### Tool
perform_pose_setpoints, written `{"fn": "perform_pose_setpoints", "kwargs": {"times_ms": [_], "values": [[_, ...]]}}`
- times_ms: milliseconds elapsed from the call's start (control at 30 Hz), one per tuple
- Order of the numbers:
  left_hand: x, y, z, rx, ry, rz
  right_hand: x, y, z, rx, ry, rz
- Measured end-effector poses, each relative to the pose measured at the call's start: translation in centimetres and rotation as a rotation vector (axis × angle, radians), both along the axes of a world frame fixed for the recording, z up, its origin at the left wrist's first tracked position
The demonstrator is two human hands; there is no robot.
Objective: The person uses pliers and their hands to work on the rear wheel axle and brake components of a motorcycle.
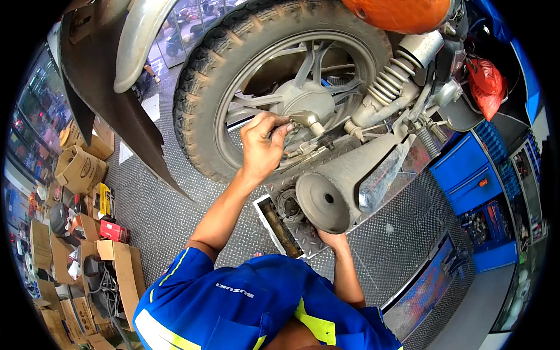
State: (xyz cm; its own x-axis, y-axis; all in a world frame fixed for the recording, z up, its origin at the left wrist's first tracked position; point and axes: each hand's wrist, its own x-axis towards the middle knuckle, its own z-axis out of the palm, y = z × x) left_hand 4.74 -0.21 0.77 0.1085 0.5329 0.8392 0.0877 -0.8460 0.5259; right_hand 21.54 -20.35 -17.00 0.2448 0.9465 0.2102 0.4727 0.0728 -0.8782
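The left hand (263, 143) is closed round a slim metal tool (279, 129), probably a wrench, set at the grey axle nut (307, 119) in the hub of the black spoked rear wheel (280, 81). The right hand (331, 238) cups the underside of the dull grey conical exhaust silencer (350, 181) from below, fingers mostly hidden. The step looks like working the axle fastening; next it needs a steady turn. The silencer's long axis runs from upper right to lower left, open end towards the person.
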Motion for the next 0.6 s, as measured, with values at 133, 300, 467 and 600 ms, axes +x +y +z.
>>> {"fn": "perform_pose_setpoints", "kwargs": {"times_ms": [133, 300, 467, 600], "values": [[0.2, 0.5, 0.1, -0.044, 0.053, -0.028, 0.1, 0.0, 0.0, -0.053, -0.012, 0.011], [1.2, 0.5, 0.0, 0.095, 0.129, 0.075, 1.0, 0.1, -1.7, 0.017, -0.158, -0.061], [0.7, -0.7, -0.2, 0.168, 0.197, 0.149, 3.4, 0.9, -0.5, 0.125, -0.102, -0.31], [0.0, -0.3, 0.4, 0.031, 0.177, 0.077, 8.6, 1.1, -3.1, -0.097, -0.095, -0.565]]}}
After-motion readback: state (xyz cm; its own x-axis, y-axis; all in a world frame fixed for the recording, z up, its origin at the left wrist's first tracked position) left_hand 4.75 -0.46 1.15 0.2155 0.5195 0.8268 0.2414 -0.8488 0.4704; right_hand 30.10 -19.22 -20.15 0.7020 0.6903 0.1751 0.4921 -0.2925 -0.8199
